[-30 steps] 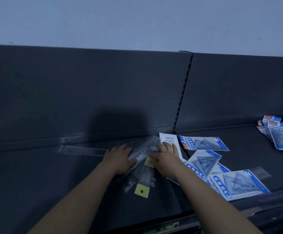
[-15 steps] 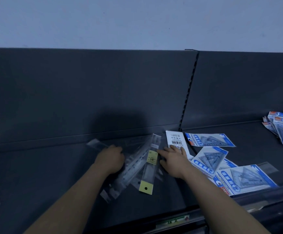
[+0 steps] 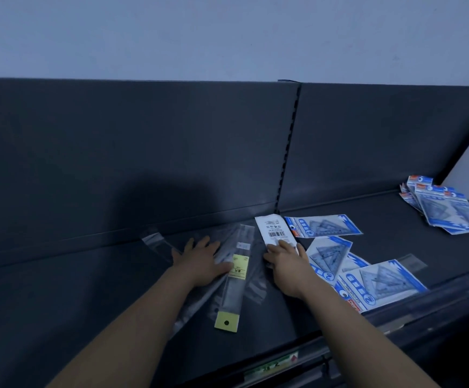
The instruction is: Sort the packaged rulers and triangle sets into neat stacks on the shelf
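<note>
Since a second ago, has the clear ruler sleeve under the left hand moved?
Yes. The clear ruler sleeve was drawn right: its far end lies nearer the slotted upright. The left hand rests on it.

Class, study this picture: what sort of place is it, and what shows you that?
Probably a shop's stationery aisle: a dark metal shelf with a price-label strip along its front edge, holding packaged triangle sets and a hang-hole ruler pack.
</note>
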Action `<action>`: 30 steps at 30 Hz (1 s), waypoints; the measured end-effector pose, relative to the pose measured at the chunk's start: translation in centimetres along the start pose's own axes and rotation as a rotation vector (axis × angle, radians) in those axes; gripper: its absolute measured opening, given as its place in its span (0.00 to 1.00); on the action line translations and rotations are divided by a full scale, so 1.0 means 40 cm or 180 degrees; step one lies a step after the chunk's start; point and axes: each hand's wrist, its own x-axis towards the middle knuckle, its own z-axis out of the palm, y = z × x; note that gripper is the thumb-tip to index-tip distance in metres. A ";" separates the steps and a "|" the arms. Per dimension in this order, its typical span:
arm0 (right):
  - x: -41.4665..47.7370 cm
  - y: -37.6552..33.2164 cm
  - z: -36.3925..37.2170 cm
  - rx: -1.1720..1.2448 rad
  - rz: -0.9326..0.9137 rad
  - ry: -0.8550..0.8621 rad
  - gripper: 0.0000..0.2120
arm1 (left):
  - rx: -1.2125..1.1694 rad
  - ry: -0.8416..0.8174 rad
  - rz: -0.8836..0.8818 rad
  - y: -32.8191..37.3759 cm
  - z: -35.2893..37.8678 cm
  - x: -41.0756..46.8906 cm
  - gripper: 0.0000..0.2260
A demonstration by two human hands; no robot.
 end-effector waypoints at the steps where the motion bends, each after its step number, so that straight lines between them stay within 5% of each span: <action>1: -0.002 -0.003 -0.001 -0.0104 -0.0031 -0.0024 0.21 | 0.0019 0.0136 0.0071 -0.003 0.004 -0.010 0.35; 6: -0.009 -0.026 -0.016 -0.0244 -0.0168 0.0325 0.20 | -0.0556 0.0784 0.0427 -0.037 0.013 -0.064 0.23; 9: -0.011 -0.023 -0.020 -0.0518 0.0074 0.0384 0.17 | -0.0355 0.1091 -0.0081 -0.061 -0.005 -0.084 0.23; 14: -0.028 -0.007 -0.024 -0.0936 0.0200 0.0243 0.20 | 0.0067 0.0255 -0.1001 -0.075 0.011 -0.087 0.38; 20: -0.046 -0.040 -0.012 -0.1028 -0.0380 0.0428 0.19 | -0.0266 0.0496 -0.0345 -0.050 0.037 -0.100 0.38; 25: -0.056 -0.070 -0.008 -0.0524 -0.0670 0.0369 0.20 | -0.0435 0.0353 -0.0037 -0.003 0.039 -0.087 0.50; 30: -0.072 -0.033 -0.007 -0.0326 -0.0366 0.0214 0.24 | -0.0229 0.0364 0.0068 -0.045 0.033 -0.081 0.41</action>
